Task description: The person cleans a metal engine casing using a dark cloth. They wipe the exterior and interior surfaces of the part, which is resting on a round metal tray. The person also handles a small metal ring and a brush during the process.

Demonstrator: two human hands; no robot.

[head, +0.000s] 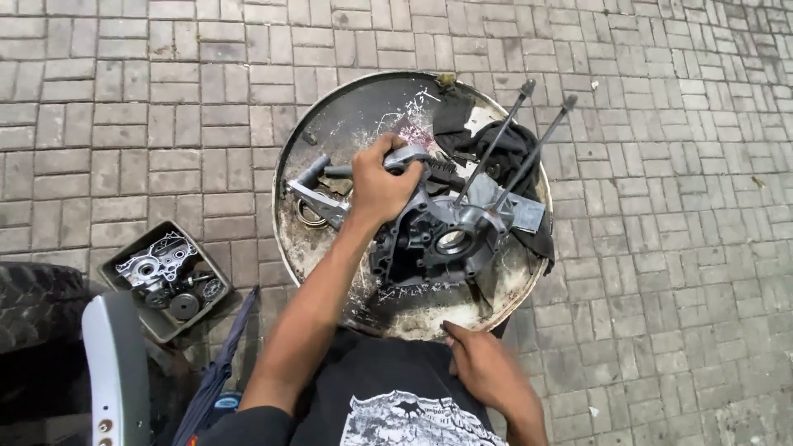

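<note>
A dark grey engine crankcase half (pixel 442 235) with two long studs (pixel 516 144) sticking up lies on the round top of a metal drum (pixel 330 124). My left hand (pixel 380 186) is closed around a grey metal part (pixel 409 157) at the crankcase's upper left edge. My right hand (pixel 483 367) rests flat on the drum's near rim, holding nothing. A black rag (pixel 483 140) lies under and behind the crankcase. A silver bracket-like piece (pixel 318 198) lies left of my left hand.
A small square tray (pixel 124 277) with an engine cover, gears and small parts sits on the paving bricks at the left. A black tyre (pixel 37 301) and a grey mudguard (pixel 116 372) stand at the lower left. Brick pavement surrounds the drum.
</note>
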